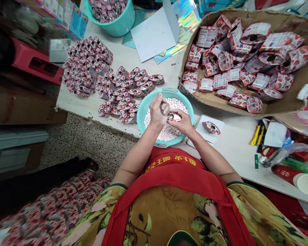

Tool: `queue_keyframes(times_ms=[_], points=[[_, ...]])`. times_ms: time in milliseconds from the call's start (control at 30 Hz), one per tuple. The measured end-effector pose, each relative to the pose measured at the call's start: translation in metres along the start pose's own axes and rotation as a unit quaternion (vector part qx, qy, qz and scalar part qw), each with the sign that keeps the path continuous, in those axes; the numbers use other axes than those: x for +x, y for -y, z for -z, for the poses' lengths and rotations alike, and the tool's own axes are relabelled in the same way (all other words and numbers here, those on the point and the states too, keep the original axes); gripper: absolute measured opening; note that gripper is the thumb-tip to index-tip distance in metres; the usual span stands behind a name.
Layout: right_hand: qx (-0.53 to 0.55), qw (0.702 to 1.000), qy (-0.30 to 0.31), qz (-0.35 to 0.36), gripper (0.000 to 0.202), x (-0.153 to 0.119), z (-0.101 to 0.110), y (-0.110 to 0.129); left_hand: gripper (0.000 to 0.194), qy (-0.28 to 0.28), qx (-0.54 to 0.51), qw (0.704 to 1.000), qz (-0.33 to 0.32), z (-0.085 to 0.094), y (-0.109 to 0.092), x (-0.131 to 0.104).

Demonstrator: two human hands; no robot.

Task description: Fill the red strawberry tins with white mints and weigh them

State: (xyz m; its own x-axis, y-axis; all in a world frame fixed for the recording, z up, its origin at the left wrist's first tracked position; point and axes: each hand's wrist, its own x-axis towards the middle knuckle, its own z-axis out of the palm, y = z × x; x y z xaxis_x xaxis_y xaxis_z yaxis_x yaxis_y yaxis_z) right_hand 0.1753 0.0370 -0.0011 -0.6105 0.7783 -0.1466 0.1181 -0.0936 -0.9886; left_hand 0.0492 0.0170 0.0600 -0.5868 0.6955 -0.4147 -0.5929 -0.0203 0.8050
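Over a turquoise basin (191, 106) of small pale pieces (166, 134), my right hand (181, 121) grips a small red-and-white oval container (174, 117) with a round opening facing up. Beside its left end is my left hand (159, 111), raised, its fingers curled in; whatever they hold, if anything, is too small to make out. Right of the basin, another oval container (212, 127) rests on a white scale-like plate (219, 125).
Many oval containers (125, 92) stand in rows on the white table (79, 106) to the left. A cardboard box (272, 111) of similar wrappers fills the back right. Behind are a turquoise tub (118, 28) and white paper (154, 36); cutters (258, 135) and bottles (284, 174) lie right.
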Motion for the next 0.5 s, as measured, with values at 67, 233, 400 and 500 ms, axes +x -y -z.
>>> queue_keyframes(times_ms=[67, 233, 400, 500], points=[[0.022, 1.0, 0.002, -0.013, 0.047, -0.006, 0.008, 0.001, 0.048, -0.014, -0.007, 1.0, 0.023, 0.011, -0.01, 0.01], [0.031, 0.995, -0.088, -0.028, 0.049, -0.047, 0.066, 0.006, 0.039, -0.016, 0.1, 0.991, 0.084, 0.038, 0.008, 0.03], [0.027, 0.948, -0.318, -0.002, 0.055, -0.102, 0.154, -0.008, 0.022, 0.269, 0.398, 0.877, -0.001, 0.001, 0.083, -0.001], [0.003, 0.905, -0.426, -0.013, 0.056, -0.132, 0.189, -0.024, 0.02, 0.446, 0.631, 0.626, -0.107, -0.039, 0.124, -0.024]])
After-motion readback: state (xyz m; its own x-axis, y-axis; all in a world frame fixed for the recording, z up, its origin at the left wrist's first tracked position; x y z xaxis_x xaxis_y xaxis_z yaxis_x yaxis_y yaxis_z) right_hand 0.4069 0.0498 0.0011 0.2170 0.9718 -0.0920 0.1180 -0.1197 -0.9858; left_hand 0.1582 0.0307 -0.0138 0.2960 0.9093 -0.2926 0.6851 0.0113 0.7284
